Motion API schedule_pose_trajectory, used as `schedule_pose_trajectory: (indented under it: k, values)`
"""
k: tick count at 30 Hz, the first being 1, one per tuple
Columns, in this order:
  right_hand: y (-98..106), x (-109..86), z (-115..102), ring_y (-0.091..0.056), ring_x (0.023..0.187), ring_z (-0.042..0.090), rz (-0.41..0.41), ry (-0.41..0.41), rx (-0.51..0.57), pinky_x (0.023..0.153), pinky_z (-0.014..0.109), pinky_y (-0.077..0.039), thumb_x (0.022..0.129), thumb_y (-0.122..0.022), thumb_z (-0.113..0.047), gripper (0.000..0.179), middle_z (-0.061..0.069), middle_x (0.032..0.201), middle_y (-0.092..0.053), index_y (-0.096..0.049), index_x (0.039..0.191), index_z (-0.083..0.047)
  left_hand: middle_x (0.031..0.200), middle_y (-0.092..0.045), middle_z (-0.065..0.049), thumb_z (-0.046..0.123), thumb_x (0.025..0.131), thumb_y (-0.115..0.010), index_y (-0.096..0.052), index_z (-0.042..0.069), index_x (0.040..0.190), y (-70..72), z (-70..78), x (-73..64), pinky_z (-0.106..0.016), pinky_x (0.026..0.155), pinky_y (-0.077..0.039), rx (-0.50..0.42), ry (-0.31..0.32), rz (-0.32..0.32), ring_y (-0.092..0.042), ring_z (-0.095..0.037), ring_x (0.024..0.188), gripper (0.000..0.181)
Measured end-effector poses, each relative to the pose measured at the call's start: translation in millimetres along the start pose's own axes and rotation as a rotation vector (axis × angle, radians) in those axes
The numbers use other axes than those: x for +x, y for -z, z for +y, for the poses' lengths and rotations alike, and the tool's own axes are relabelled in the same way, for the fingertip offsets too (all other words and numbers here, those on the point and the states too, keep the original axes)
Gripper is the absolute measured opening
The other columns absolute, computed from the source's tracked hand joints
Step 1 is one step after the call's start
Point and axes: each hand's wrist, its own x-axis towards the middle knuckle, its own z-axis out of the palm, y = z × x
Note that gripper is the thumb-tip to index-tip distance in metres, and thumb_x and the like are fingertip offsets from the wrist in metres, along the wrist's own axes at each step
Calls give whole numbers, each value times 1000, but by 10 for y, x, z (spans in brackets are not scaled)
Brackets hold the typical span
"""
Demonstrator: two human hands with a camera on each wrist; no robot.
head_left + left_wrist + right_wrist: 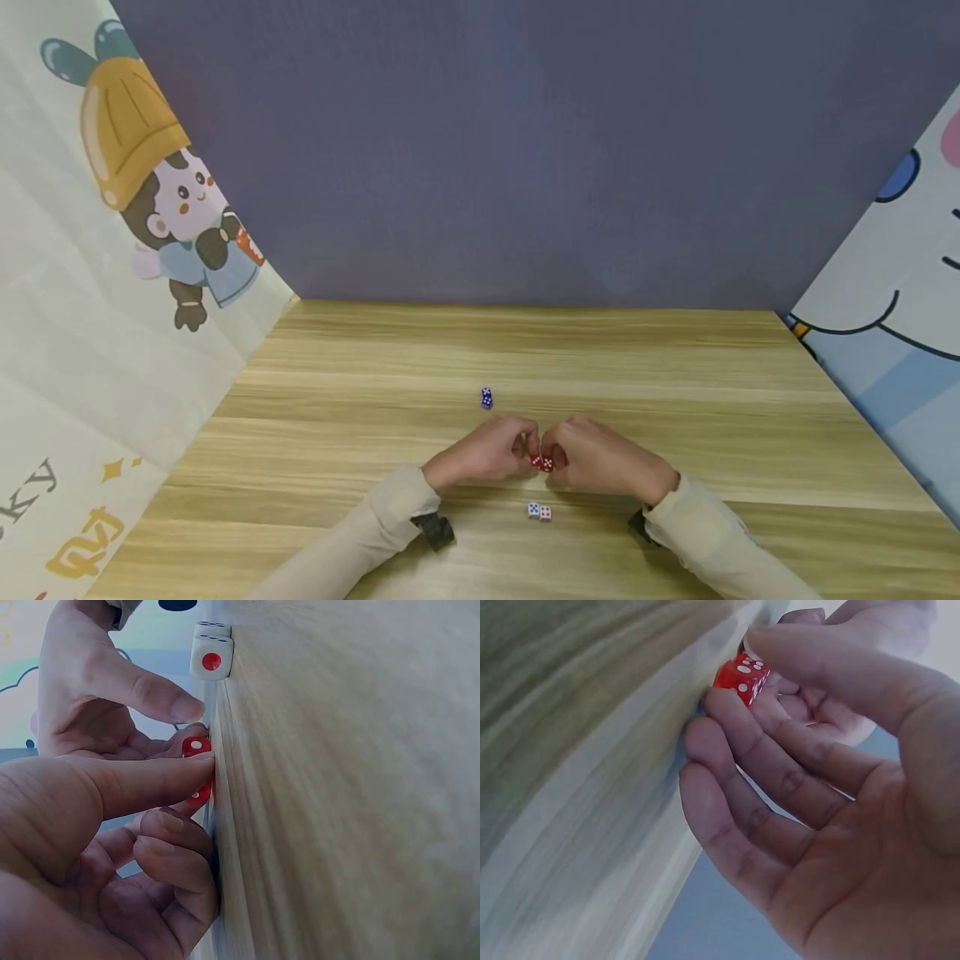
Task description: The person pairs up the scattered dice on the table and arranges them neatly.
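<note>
Two red dice sit side by side low at the table, between the fingertips of both hands. My left hand [487, 450] pinches the left red die [536, 461], its thumb lying across the die in the left wrist view. From the other side, my right hand [603, 458] pinches the right red die [547, 464] between thumb and fingers. White spots show on the red faces in the right wrist view, though fingers partly cover them. Nearer the body, a white die with blue spots [533, 509] adjoins a white die with red spots [545, 513].
Beyond the hands, a pair of dark blue dice [487, 398] stands close together on the wood-grain table [360, 358]. A dark grey panel [525, 167] rises along the back edge. Cloths with cartoon prints [60, 275] hang at both sides.
</note>
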Motion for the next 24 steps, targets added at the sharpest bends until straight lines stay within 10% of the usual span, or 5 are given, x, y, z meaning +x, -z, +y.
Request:
schedule_pose_trajectory:
  k: [13,24]
  values:
    - [151,-44,72,-52,59,1,-16,-36,46,56,23,-48,76,-70,7,23,-10,70,-62,-72,88,-13,66,-57,4,0,79,-80,-64,9,83,-21,-10,20,-17,48,-36,-1,14,-9,-44,-2,52,19]
    - [-48,31,44,-39,53,-3,53,59,-20,49,19,-37,79,-76,-1,25,-15,59,-51,-63,67,-19,74,-60,2,2,77,-82,-64,8,88,11,31,20,-17,53,-43,30,39,0,-48,-2,58,22]
